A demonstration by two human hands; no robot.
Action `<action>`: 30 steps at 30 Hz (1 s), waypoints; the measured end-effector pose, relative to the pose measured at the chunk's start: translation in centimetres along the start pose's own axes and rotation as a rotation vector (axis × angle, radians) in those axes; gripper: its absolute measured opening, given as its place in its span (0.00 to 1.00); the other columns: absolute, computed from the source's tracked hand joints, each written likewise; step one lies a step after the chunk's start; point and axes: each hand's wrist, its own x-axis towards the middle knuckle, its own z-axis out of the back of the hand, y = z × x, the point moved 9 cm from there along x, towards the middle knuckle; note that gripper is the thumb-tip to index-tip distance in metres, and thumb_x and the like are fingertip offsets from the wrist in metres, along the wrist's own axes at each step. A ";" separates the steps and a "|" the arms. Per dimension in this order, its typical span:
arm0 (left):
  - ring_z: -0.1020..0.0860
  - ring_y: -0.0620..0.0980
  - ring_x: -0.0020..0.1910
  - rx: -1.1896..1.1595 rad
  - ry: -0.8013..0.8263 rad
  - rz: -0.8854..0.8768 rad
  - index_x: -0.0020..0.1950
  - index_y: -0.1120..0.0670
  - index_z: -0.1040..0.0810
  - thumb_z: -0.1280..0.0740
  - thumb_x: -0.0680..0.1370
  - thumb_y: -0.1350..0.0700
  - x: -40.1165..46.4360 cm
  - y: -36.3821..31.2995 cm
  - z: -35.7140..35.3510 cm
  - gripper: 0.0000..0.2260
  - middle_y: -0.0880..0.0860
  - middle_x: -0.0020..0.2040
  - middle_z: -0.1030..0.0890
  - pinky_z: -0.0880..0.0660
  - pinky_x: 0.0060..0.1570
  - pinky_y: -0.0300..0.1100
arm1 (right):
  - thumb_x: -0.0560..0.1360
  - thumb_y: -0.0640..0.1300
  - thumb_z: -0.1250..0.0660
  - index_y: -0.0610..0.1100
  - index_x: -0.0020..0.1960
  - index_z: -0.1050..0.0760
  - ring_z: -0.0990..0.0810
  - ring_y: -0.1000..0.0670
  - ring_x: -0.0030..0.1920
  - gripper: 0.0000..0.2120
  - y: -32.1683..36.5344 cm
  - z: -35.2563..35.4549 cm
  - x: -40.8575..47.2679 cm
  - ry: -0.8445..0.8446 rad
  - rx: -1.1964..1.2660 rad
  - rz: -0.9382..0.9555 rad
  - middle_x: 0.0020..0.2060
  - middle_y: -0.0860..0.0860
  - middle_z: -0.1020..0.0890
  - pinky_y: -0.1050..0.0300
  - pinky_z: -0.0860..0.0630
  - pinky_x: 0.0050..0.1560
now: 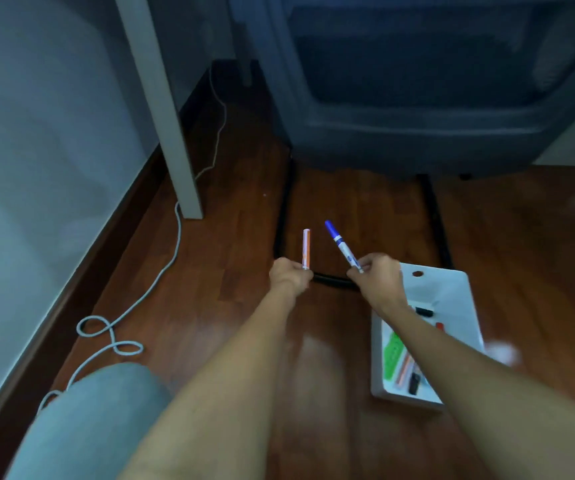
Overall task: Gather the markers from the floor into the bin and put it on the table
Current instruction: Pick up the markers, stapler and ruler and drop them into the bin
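Observation:
My left hand [290,274] grips the lower end of an orange and white marker [306,247], which points away from me above the wooden floor. In my right hand [379,275] is a blue-capped white marker [340,244], held by its tail and tilted up to the left. The white rectangular bin [452,292] lies on the floor just right of and under my right forearm. Inside it are a green marker [394,355], a pinkish one and some dark ones, partly hidden by my arm.
A black metal chair base [280,216] frames the floor behind my hands, with the dark chair seat [417,98] above. A grey table leg [171,133] stands at the left. A white cable [147,292] loops along the wall. My knee [88,420] is at the lower left.

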 end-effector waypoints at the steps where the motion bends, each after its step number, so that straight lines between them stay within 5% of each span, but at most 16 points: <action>1: 0.17 0.57 0.53 0.005 0.029 -0.019 0.48 0.61 0.17 0.28 0.72 0.62 -1.0 -1.3 -1.0 0.07 0.60 0.51 0.15 0.21 0.57 0.45 | 0.66 0.42 0.27 0.41 0.41 0.17 0.17 0.40 0.42 0.06 -0.5 2.2 -0.2 -0.049 0.031 -0.021 0.37 0.41 0.15 0.46 0.20 0.44; 10: 0.17 0.55 0.44 0.100 0.258 -0.152 0.40 0.60 0.18 0.26 0.69 0.64 -6.3 -6.6 -13.3 0.03 0.62 0.46 0.15 0.19 0.54 0.50 | 0.70 0.45 0.27 0.42 0.47 0.17 0.19 0.42 0.42 0.09 -7.7 13.4 -1.8 -0.213 0.118 -0.261 0.43 0.43 0.16 0.54 0.24 0.42; 14: 0.15 0.59 0.44 0.185 0.360 -0.165 0.32 0.53 0.24 0.25 0.68 0.65 -8.1 -4.8 -18.1 0.12 0.60 0.42 0.16 0.18 0.50 0.56 | 0.70 0.43 0.28 0.38 0.45 0.17 0.18 0.37 0.44 0.09 -11.7 14.3 -4.9 -0.220 0.056 -0.351 0.42 0.40 0.15 0.51 0.22 0.44; 20: 0.24 0.51 0.33 0.403 0.475 -0.212 0.34 0.59 0.21 0.25 0.71 0.62 -10.0 -1.2 -20.8 0.07 0.56 0.34 0.21 0.21 0.48 0.44 | 0.72 0.44 0.29 0.38 0.45 0.17 0.17 0.40 0.43 0.09 -15.2 10.9 -7.8 -0.212 0.022 -0.362 0.42 0.40 0.15 0.50 0.20 0.44; 25: 0.21 0.52 0.47 0.401 0.461 -0.303 0.44 0.60 0.17 0.27 0.73 0.59 -9.3 -1.9 -20.9 0.04 0.56 0.44 0.18 0.25 0.52 0.40 | 0.77 0.48 0.33 0.43 0.34 0.26 0.29 0.44 0.36 0.15 -16.4 9.4 -8.8 -0.232 0.028 -0.353 0.41 0.40 0.21 0.57 0.36 0.37; 30: 0.21 0.50 0.46 0.382 0.376 -0.511 0.49 0.61 0.16 0.36 0.77 0.59 -8.5 -5.5 -19.7 0.10 0.56 0.44 0.17 0.26 0.42 0.40 | 0.80 0.48 0.37 0.38 0.55 0.19 0.22 0.46 0.46 0.14 -17.1 10.7 -9.7 -0.370 0.080 -0.318 0.52 0.43 0.23 0.56 0.26 0.50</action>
